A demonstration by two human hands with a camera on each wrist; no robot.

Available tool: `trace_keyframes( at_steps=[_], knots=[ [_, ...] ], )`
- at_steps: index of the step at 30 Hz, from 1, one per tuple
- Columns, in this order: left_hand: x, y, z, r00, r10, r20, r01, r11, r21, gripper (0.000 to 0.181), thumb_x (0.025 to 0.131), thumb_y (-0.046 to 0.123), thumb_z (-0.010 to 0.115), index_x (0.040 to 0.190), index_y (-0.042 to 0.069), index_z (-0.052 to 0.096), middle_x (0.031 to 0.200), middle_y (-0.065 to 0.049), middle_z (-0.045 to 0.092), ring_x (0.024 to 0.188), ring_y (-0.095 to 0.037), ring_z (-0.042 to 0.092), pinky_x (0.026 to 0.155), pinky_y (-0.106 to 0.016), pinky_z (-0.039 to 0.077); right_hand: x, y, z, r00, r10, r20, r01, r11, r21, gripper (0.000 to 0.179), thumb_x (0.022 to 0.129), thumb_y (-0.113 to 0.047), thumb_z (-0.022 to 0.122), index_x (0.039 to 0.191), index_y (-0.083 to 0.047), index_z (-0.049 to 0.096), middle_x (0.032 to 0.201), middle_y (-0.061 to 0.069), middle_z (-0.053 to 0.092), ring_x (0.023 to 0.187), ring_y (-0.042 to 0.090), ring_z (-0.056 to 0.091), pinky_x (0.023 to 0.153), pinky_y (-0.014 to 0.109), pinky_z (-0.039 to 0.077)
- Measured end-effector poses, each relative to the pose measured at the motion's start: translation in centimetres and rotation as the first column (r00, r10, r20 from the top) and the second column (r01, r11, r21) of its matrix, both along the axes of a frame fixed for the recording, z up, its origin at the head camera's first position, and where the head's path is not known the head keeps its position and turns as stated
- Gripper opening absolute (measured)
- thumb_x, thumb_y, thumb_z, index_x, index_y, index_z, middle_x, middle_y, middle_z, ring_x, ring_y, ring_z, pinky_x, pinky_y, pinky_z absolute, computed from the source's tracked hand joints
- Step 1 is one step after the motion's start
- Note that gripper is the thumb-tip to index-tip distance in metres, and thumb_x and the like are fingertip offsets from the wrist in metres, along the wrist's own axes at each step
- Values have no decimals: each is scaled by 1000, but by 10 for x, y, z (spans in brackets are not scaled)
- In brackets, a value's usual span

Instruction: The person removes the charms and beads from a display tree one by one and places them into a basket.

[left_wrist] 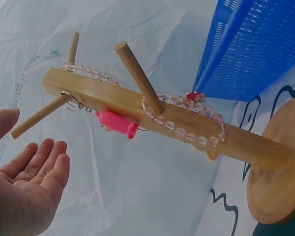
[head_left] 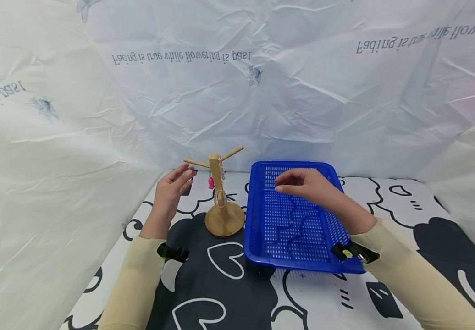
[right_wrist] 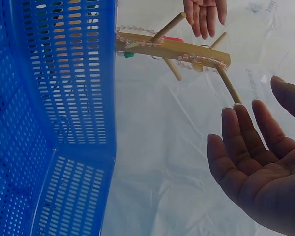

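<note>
The left hand [head_left: 172,188] is held open, its fingers relaxed and gripping nothing, just beside the end of the upper left peg [left_wrist: 42,115] of the stand [head_left: 216,176]. The right hand [head_left: 309,183] is held above the basket [head_left: 255,215]; its fingers are loosely bent, and it too is unloaded.

The stand is set upright near the back edge of the table [head_left: 237,300], towards the back left corner. By a chain and a metal hoop, a pink charm [left_wrist: 117,124] is hung from the upper left peg. One bead bracelet [left_wrist: 93,73] is looped over the upper right peg [left_wrist: 73,48]; a second bracelet [left_wrist: 182,132] is hung on a lower peg [left_wrist: 137,76] — a small red piece [left_wrist: 195,97] is seen beside its beads.

Right of the stand, the blue basket is placed by the back edge; whether the dark lines seen in its mesh are contents or cloth pattern cannot be told. Behind the table, a pale sheet [head_left: 204,105] is spread, printed with upside-down lettering.
</note>
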State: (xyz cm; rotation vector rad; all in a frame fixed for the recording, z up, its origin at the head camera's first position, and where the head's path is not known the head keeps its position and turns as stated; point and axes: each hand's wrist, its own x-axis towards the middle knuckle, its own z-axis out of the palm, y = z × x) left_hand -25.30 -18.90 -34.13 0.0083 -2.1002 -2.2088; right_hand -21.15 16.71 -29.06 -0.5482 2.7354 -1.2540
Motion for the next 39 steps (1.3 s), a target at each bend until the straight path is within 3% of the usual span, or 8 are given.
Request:
trace_keyframes(
  at_steps=[10,18,25,31,39],
  knots=[
    [-7,6,3,1000,13,15,-14,998,62,52,104,18,60,153,5,46,146,-9,59,116,-2,64,117,-29,47,-21,-28,-10,998,32,60,-29,999,-37,36,100,-28,67,128,-5,68,126,16,71,116,30,67,105,49,57],
    [-11,10,4,1000,-9,6,9,994,107,53,105,15,58,154,2,43,157,-15,47,116,-2,64,120,-31,45,-32,-51,-19,985,51,166,-35,995,-96,38,99,-29,68,129,-6,68,126,14,70,115,27,65,105,45,57],
    [-14,12,7,1000,-1,14,-1,991,133,50,104,14,60,150,-1,48,135,-2,60,105,3,67,110,-22,53,-40,-72,-26,974,78,213,-48,989,-143,35,100,-23,67,128,-3,68,125,17,69,116,31,66,106,48,58],
    [-16,13,8,1000,7,16,-9,988,154,49,104,14,60,150,0,49,141,-6,59,103,4,69,103,-18,56,-48,-89,-31,964,56,259,-18,989,-146,34,100,-23,67,128,-5,68,128,17,68,121,32,64,106,47,58],
    [-17,16,11,1000,19,22,-23,985,169,48,102,13,62,147,-1,52,107,14,69,99,3,70,99,-17,58,-56,-105,-37,958,44,284,-3,990,-142,33,100,-22,68,128,-4,68,129,16,68,123,32,65,106,44,58]
  ],
)
